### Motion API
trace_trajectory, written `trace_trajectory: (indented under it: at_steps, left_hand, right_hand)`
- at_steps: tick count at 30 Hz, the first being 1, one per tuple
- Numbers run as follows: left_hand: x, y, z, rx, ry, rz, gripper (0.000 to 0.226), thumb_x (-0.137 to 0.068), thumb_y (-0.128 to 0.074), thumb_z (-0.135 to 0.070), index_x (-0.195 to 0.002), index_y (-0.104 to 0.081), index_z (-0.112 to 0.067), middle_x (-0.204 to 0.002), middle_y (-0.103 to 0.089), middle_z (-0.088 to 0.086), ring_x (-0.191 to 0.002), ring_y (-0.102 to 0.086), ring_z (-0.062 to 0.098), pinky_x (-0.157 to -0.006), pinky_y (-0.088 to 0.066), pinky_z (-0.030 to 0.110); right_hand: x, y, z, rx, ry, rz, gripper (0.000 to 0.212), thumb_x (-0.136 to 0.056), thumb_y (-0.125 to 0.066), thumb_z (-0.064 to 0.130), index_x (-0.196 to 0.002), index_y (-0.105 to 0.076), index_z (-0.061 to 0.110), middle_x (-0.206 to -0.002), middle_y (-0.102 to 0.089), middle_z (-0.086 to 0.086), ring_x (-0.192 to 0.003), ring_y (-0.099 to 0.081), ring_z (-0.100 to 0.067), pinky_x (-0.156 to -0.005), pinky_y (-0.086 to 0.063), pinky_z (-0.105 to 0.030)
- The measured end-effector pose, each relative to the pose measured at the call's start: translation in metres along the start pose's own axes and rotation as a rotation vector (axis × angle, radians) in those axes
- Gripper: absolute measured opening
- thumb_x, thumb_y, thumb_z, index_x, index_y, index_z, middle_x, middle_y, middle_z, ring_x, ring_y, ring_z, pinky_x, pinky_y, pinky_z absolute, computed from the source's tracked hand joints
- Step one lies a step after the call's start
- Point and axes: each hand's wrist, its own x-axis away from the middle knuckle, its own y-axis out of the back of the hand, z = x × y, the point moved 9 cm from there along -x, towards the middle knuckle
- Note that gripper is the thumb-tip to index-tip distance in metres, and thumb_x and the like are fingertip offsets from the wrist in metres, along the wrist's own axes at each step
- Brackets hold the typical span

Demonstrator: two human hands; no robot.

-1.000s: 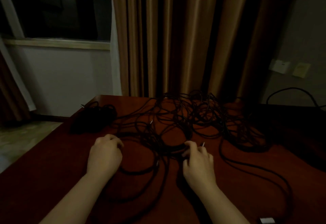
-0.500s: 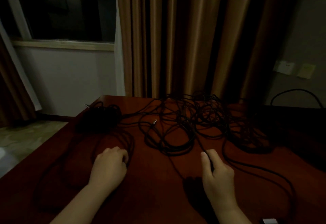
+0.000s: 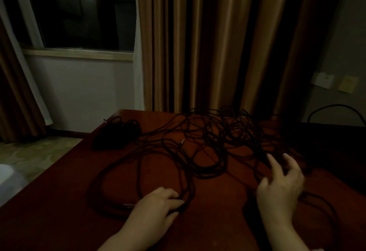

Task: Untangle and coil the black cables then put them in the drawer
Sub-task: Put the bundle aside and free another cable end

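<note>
A tangle of thin black cables [image 3: 213,144] sprawls over the dark red table [image 3: 59,201], with loops reaching toward the near edge. A dark bundle of coiled cable [image 3: 116,134] lies at the table's far left corner. My left hand [image 3: 156,207] rests low on the table, fingers curled over a few strands of a near loop [image 3: 142,171]. My right hand [image 3: 281,185] hovers to the right with fingers spread, just above strands at the tangle's right side. No drawer is in view.
Brown curtains [image 3: 208,43] hang behind the table. A window [image 3: 75,11] and white wall are at the left. Wall sockets [image 3: 322,79] and another cable [image 3: 336,110] sit at the far right over a dark surface. Patterned floor [image 3: 33,155] shows left of the table.
My right hand has let go of the strand, opened its fingers and moved right and away. My left hand has drawn its loop nearer, and the loop has spread wider on the table.
</note>
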Motion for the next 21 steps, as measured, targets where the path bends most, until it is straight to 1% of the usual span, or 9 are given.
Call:
trace_trajectory:
  at_steps: [3, 5, 7, 9, 11, 14, 17, 19, 21]
  left_hand:
    - [0.001, -0.015, -0.025, 0.028, -0.119, 0.038, 0.029, -0.072, -0.049, -0.044, -0.091, -0.072, -0.046, -0.088, -0.061, -0.027, -0.080, -0.047, -0.008, -0.064, -0.041, 0.001]
    - [0.001, -0.025, -0.036, -0.011, -0.193, 0.048, 0.032, -0.075, -0.041, -0.046, -0.085, -0.071, -0.046, -0.086, -0.061, -0.027, -0.081, -0.045, -0.007, -0.064, -0.043, 0.004]
    - [0.002, -0.025, -0.044, -0.011, -0.223, 0.089, 0.035, -0.085, -0.037, -0.053, -0.091, -0.070, -0.045, -0.097, -0.062, -0.026, -0.091, -0.043, -0.007, -0.075, -0.040, 0.003]
    - [0.000, -0.017, -0.038, 0.099, -0.196, 0.057, 0.054, -0.088, -0.025, -0.069, -0.116, -0.063, -0.043, -0.123, -0.053, -0.023, -0.111, -0.035, -0.008, -0.093, -0.025, 0.007]
    - [0.002, -0.003, -0.015, 0.163, -0.107, -0.094, 0.067, -0.080, -0.018, -0.076, -0.127, -0.054, -0.045, -0.128, -0.040, -0.029, -0.118, -0.023, -0.016, -0.097, -0.019, 0.006]
    - [0.009, 0.023, 0.026, 0.181, 0.107, -0.240, 0.044, -0.082, -0.035, -0.055, -0.113, -0.062, -0.039, -0.105, -0.043, -0.034, -0.107, -0.032, -0.020, -0.093, -0.026, 0.006]
    - [0.026, 0.056, 0.066, 0.181, 0.296, -0.353, 0.013, -0.091, -0.054, -0.024, -0.091, -0.064, -0.033, -0.095, -0.050, -0.031, -0.096, -0.040, -0.016, -0.085, -0.031, 0.007]
    - [0.036, 0.053, 0.082, 0.288, 0.374, -0.219, 0.021, -0.089, -0.062, -0.018, -0.088, -0.060, -0.040, -0.101, -0.052, -0.027, -0.099, -0.043, -0.012, -0.085, -0.031, 0.010]
    - [0.042, 0.035, 0.074, 0.341, 0.365, 0.034, 0.023, -0.086, -0.067, -0.029, -0.093, -0.055, -0.048, -0.109, -0.049, -0.027, -0.107, -0.043, -0.009, -0.092, -0.032, 0.014]
  right_hand:
    - [0.032, -0.032, 0.054, -0.226, 0.241, 0.300, 0.039, -0.080, -0.065, -0.002, -0.116, -0.061, 0.010, -0.122, -0.049, -0.006, -0.117, -0.049, -0.032, -0.094, -0.038, -0.034]
    - [0.065, -0.067, 0.075, -0.331, 0.250, 0.697, 0.040, -0.093, -0.054, 0.025, -0.132, -0.047, 0.027, -0.128, -0.039, 0.012, -0.125, -0.041, -0.015, -0.100, -0.035, -0.028]
    - [0.080, -0.088, 0.077, -0.156, 0.300, 0.851, 0.043, -0.096, -0.046, 0.031, -0.138, -0.037, 0.037, -0.138, -0.036, 0.018, -0.130, -0.030, -0.007, -0.109, -0.024, -0.028]
    - [0.078, -0.091, 0.077, -0.070, 0.340, 0.844, 0.045, -0.096, -0.042, 0.016, -0.136, -0.041, 0.037, -0.146, -0.035, 0.016, -0.134, -0.026, -0.006, -0.109, -0.020, -0.026]
    - [0.077, -0.089, 0.080, -0.080, 0.387, 0.847, 0.053, -0.094, -0.039, 0.005, -0.136, -0.043, 0.037, -0.147, -0.033, 0.018, -0.133, -0.025, -0.004, -0.105, -0.020, -0.023]
    - [0.077, -0.091, 0.075, -0.082, 0.361, 0.837, 0.062, -0.091, -0.036, -0.005, -0.138, -0.041, 0.035, -0.145, -0.036, 0.016, -0.132, -0.028, -0.004, -0.110, -0.022, -0.023]
    - [0.063, -0.087, 0.062, -0.084, 0.229, 0.694, 0.054, -0.094, -0.041, 0.003, -0.140, -0.039, 0.031, -0.139, -0.041, 0.006, -0.126, -0.037, -0.010, -0.109, -0.033, -0.032]
    - [0.060, -0.084, 0.058, -0.101, 0.184, 0.623, 0.048, -0.095, -0.048, 0.011, -0.139, -0.041, 0.028, -0.134, -0.042, 0.001, -0.123, -0.040, -0.014, -0.103, -0.041, -0.034]
    - [0.059, -0.077, 0.059, -0.070, 0.187, 0.557, 0.041, -0.091, -0.057, 0.014, -0.131, -0.052, 0.023, -0.130, -0.046, -0.003, -0.120, -0.044, -0.019, -0.099, -0.043, -0.035]
